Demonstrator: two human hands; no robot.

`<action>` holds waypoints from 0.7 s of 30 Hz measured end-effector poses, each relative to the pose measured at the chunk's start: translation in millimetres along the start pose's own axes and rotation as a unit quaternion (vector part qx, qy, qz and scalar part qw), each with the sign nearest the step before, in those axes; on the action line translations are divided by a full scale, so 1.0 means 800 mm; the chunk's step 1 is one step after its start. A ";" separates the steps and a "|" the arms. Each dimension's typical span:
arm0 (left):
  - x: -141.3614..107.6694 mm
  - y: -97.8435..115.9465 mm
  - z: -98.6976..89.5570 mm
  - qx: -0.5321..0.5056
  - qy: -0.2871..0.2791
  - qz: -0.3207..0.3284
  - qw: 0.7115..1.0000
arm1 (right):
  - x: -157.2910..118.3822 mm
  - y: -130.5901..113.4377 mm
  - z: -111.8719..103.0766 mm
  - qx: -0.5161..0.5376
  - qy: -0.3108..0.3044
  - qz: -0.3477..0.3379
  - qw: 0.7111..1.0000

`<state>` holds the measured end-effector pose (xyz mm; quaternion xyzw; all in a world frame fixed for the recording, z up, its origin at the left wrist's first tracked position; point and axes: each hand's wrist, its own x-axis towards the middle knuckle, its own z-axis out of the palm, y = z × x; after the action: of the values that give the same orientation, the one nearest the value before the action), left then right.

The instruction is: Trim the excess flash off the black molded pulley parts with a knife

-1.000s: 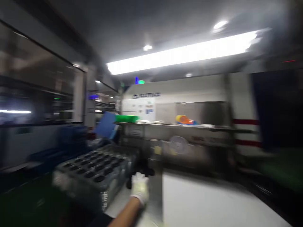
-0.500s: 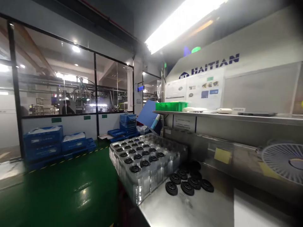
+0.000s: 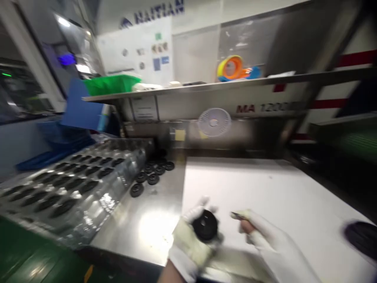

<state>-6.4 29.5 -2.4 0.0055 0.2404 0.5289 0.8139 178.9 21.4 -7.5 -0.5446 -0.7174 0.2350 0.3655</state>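
So half a second ago there wasn't a hand in sight, and now both gloved hands are in over the near part of the white sheet point(image 3: 229, 184), with the view swung over to the right. The left hand point(image 3: 188, 241) is gripping a black disc point(image 3: 205, 225), fingers curled round its edge. It's round, dark all over, with a small pale spot near the middle, tipped up toward the person; too smeared to make out finer rings. The right hand point(image 3: 262, 234) has its fingers pinched on a small dark-tipped tool point(image 3: 235, 215), just right of the disc and not touching it.

Writing: HAITIAN lettering point(image 3: 159, 12) on the far machine, plus red and grey MA 1200 lettering point(image 3: 262, 108), the end blurred. The posted sheets are unreadable from here.

Room-wise, the white sheet is open beyond the hands, with another disc point(image 3: 362, 237) at its right edge. Left of it there's bare metal bench point(image 3: 169, 192), then loose discs point(image 3: 153, 179) beside the filled clear tray point(image 3: 106, 200).
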 end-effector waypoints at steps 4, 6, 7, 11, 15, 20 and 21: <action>-0.013 0.005 0.002 0.052 0.051 0.094 0.993 | -0.028 -0.038 0.017 0.043 -0.061 0.032 0.997; -0.023 0.003 0.006 0.079 0.063 0.141 0.985 | -0.034 -0.053 0.031 -0.002 -0.043 0.029 0.999; -0.027 0.001 0.008 0.088 0.057 0.152 0.983 | -0.037 -0.058 0.037 -0.029 -0.033 0.027 0.999; -0.033 -0.006 0.013 0.119 0.043 0.149 0.981 | -0.042 -0.064 0.049 -0.119 -0.019 0.014 0.993; -0.025 -0.012 0.009 0.155 0.051 0.205 0.965 | -0.038 -0.061 0.051 -0.184 -0.014 -0.002 0.983; -0.016 -0.021 0.000 0.140 0.059 0.244 0.958 | -0.042 -0.058 0.057 -0.210 -0.022 0.005 0.977; -0.014 -0.022 -0.001 0.132 0.056 0.244 0.959 | -0.045 -0.058 0.059 -0.211 -0.025 0.007 0.977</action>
<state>4.5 11.7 -3.5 0.1421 0.3446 0.6742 0.6376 118.8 -23.5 -12.1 -0.6081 -0.7560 0.0946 0.2229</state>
